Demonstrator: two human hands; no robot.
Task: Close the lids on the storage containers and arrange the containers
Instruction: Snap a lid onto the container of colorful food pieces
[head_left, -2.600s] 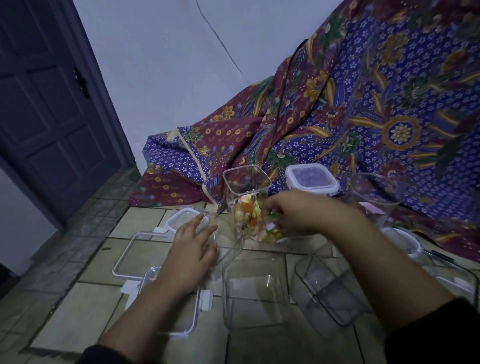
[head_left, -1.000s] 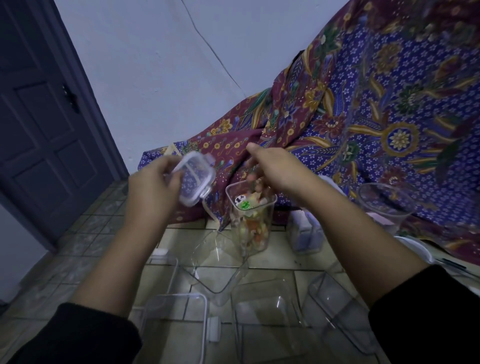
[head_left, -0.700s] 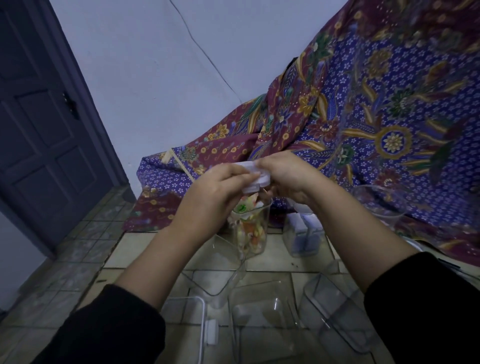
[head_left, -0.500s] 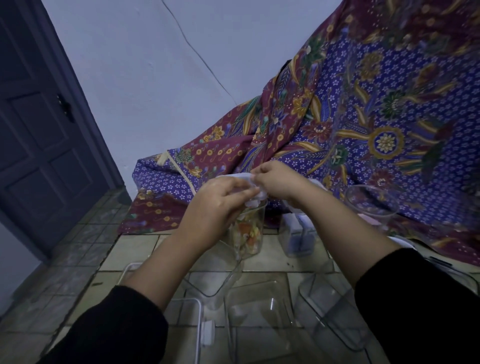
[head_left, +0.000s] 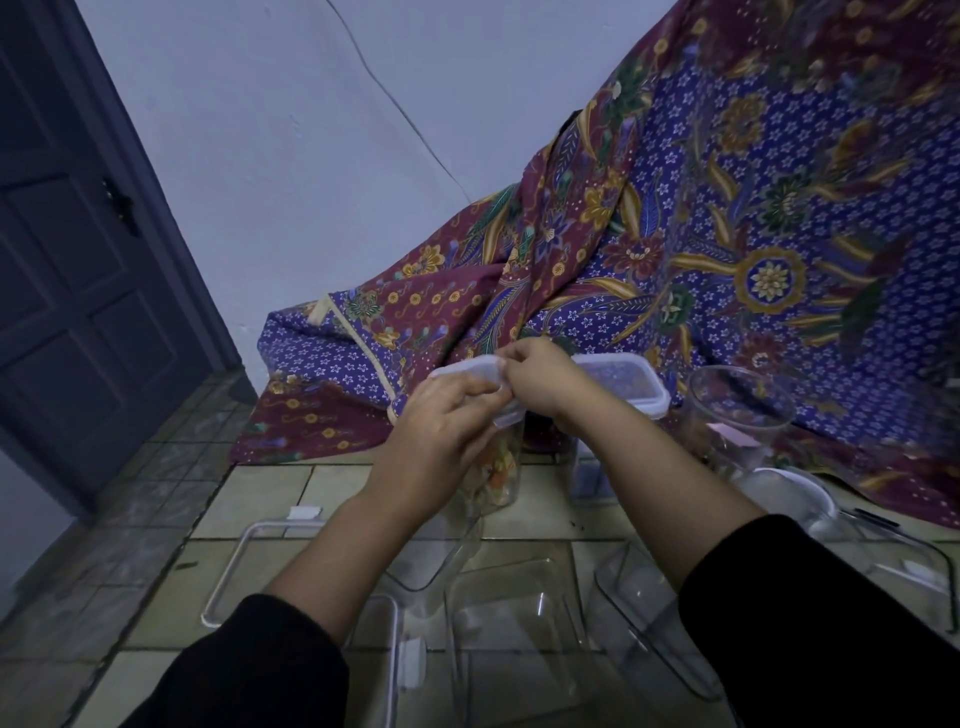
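Both hands meet over the mouth of a tall clear container (head_left: 496, 475) that stands upright on the tiled floor (head_left: 270, 491), close to the hem of the batik cloth (head_left: 727, 249) draped against the wall. The container holds colourful small pieces, orange and yellow among them; what they are cannot be told. On its top sits a white-rimmed translucent lid (head_left: 467, 370), lying roughly flat across the opening.

The left hand (head_left: 441, 431) comes from the near left side, its fingers curled narrow around the near edge of the lid and the upper wall of the container, thumb along the lid's rim. The right hand (head_left: 540, 382) covers the lid's right half from above, fingers bent and pinched onto the rim where the two hands touch. Only the lid's left part and a strip of its near right edge show between and beneath the fingers; whether it is fully seated cannot be told.

Just behind the right hand stands a second container with a white lid (head_left: 631, 382) already on it. Further right is an open clear round jar (head_left: 737, 415), upright by the cloth. Nearer the person lie several empty clear containers (head_left: 514, 618) on the tiles, and to the left a large white-rimmed lid (head_left: 244, 566) lies flat. A dark panelled door (head_left: 67, 291) is at the left.
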